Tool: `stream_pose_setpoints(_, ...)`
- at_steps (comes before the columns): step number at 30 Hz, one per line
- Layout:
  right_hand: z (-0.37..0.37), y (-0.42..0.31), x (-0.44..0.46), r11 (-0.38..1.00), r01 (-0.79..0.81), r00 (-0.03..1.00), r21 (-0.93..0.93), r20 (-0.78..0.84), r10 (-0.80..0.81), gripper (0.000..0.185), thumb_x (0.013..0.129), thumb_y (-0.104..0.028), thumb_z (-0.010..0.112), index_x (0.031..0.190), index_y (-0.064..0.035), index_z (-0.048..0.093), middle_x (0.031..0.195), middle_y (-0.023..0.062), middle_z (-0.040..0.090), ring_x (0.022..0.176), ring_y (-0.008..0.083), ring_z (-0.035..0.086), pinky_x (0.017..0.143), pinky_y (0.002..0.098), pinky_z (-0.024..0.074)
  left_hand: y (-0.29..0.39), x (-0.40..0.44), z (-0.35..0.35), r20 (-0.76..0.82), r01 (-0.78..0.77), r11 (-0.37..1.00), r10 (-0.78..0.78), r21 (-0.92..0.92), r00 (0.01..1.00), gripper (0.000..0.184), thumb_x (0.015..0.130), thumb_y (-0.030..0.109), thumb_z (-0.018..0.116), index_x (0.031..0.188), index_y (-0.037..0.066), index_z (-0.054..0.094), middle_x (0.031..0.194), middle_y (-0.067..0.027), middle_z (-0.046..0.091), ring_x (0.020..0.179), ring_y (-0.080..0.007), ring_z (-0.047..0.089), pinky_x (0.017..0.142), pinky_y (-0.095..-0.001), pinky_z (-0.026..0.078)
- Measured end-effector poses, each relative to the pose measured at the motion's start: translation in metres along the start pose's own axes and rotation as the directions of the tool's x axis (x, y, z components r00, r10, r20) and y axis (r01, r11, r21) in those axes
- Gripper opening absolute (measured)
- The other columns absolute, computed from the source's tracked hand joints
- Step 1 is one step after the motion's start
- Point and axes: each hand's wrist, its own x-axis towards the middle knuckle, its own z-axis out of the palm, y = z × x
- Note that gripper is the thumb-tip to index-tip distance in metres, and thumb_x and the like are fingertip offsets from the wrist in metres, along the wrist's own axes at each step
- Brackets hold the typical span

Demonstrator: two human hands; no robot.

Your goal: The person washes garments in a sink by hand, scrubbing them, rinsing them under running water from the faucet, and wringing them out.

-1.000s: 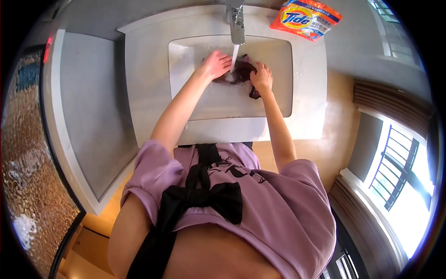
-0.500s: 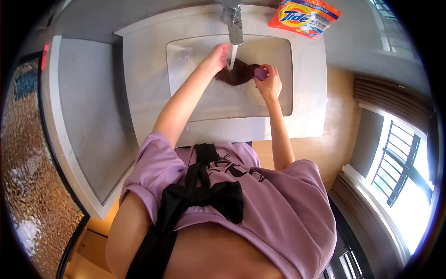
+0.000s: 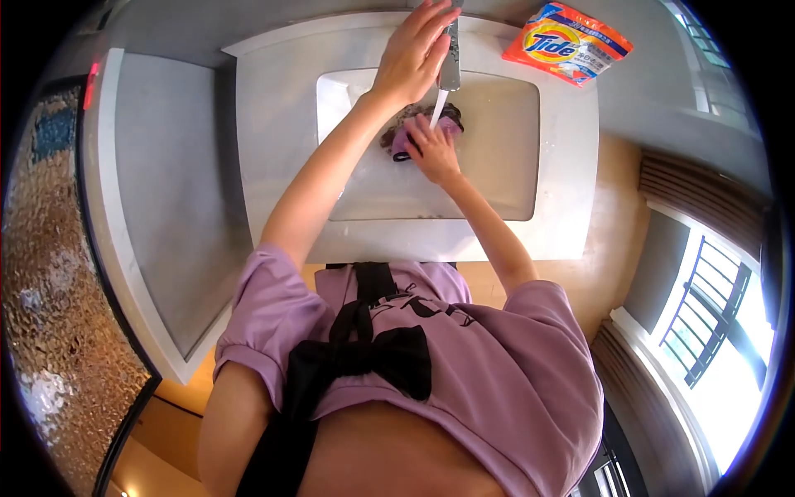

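Observation:
My left hand is raised to the tap, its fingers stretched out along the top of it and touching it; whether they grip a lever is hidden. Water runs from the spout into the sink. Under the stream lies a wet, crumpled purple and dark cloth with black edging. My right hand rests palm down over this cloth with fingers spread, covering part of it. A little water and foam lie around the cloth.
An orange Tide detergent bag lies at the back right of the white countertop. A grey panel with a pale frame stands to the left. A barred window is at the right.
My left hand has gone from beside the stream up to the tap. My right hand has moved left onto the cloth and its fingers have spread. The cloth now shows more purple and lies bunched.

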Motion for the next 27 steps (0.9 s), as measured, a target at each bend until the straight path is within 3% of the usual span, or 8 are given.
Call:
stream_pose_setpoints(3,0.011,0.016,0.009,0.993,0.063,0.997,-0.103,0.039,-0.059,0.047,0.082,-0.037,0.05,0.126,-0.0267,0.038,0.129,0.0076,0.037,0.119,0.0286,0.033,0.092,0.0587,0.0247,0.003,0.002,-0.002,-0.042,-0.147,0.944,0.166,0.295,0.985,0.035,0.079,0.005,0.046,0.113,0.001,0.049,0.109,-0.0102,0.052,0.103,-0.0233,0.048,0.09,-0.0313,0.036)
stream_pose_setpoints(6,0.019,0.021,0.025,0.966,-0.168,0.982,-0.195,-0.118,0.147,0.048,0.08,-0.038,0.051,0.125,-0.0285,0.039,0.132,0.0098,0.031,0.124,0.0265,0.025,0.089,0.0632,0.0218,-0.011,-0.022,-0.006,0.073,-0.141,0.976,0.13,0.167,0.989,0.039,0.083,0.01,0.045,0.122,0.008,0.042,0.126,-0.0077,0.043,0.118,-0.0288,0.037,0.096,-0.0422,0.029)
stream_pose_setpoints(8,0.031,-0.003,0.032,0.86,-0.465,0.883,-0.213,-0.19,0.43,0.05,0.076,-0.042,0.054,0.122,-0.0292,0.041,0.133,0.0078,0.028,0.123,0.0293,0.023,0.087,0.0646,0.0221,-0.014,-0.027,-0.01,0.095,-0.07,0.985,0.055,0.155,0.994,0.038,0.083,0.008,0.045,0.121,0.01,0.045,0.125,-0.0033,0.045,0.118,-0.0279,0.038,0.095,-0.044,0.03)
stream_pose_setpoints(12,0.031,0.002,0.028,0.93,-0.295,0.949,-0.219,0.043,0.312,0.049,0.072,-0.046,0.055,0.117,-0.028,0.044,0.133,0.0065,0.028,0.12,0.0322,0.025,0.085,0.0629,0.0251,-0.028,-0.051,-0.019,-0.045,0.011,0.997,-0.008,0.076,0.999,0.03,0.083,0.007,0.045,0.112,0.007,0.052,0.116,-0.0094,0.052,0.112,-0.0289,0.044,0.092,-0.0371,0.036)
stream_pose_setpoints(14,0.042,0.002,0.04,0.818,-0.556,0.83,-0.15,-0.157,0.535,0.047,0.069,-0.044,0.059,0.111,-0.026,0.048,0.13,0.0064,0.031,0.115,0.0327,0.029,0.084,0.0596,0.0286,-0.028,-0.078,-0.032,-0.165,0.272,0.962,-0.262,0.039,0.951,0.025,0.083,0.006,0.044,0.106,0.005,0.055,0.111,-0.0113,0.055,0.107,-0.0278,0.048,0.088,-0.0333,0.039)
stream_pose_setpoints(18,0.031,0.021,0.046,0.948,-0.221,0.97,-0.228,0.05,0.238,0.04,0.067,-0.042,0.06,0.1,-0.0195,0.054,0.118,0.0106,0.045,0.111,0.0334,0.037,0.076,0.0514,0.0399,-0.034,-0.139,-0.041,-0.198,0.487,0.873,-0.482,-0.026,0.853,0.023,0.082,0.005,0.044,0.102,0.005,0.056,0.111,-0.0103,0.055,0.104,-0.0256,0.05,0.086,-0.0325,0.04)
stream_pose_setpoints(19,0.034,0.028,0.051,0.957,-0.183,0.979,-0.226,-0.129,0.157,0.034,0.066,-0.042,0.059,0.088,-0.016,0.059,0.096,0.0079,0.057,0.098,0.027,0.05,0.069,0.0449,0.0447,-0.031,-0.148,-0.041,-0.184,0.552,0.832,-0.552,-0.054,0.813,0.022,0.082,0.005,0.044,0.101,0.005,0.056,0.111,-0.0097,0.055,0.103,-0.0248,0.051,0.085,-0.032,0.04)
stream_pose_setpoints(27,0.026,0.034,0.071,0.969,-0.244,0.969,-0.049,0.028,0.245,0.019,0.065,-0.032,0.06,0.07,-0.0136,0.062,0.075,0.0045,0.059,0.083,0.0242,0.056,0.067,0.0413,0.044,0.01,-0.185,-0.039,-0.131,0.661,0.743,-0.669,-0.105,0.732,0.018,0.082,0.004,0.045,0.096,0.005,0.056,0.105,-0.0062,0.058,0.092,-0.0196,0.055,0.075,-0.0288,0.043)
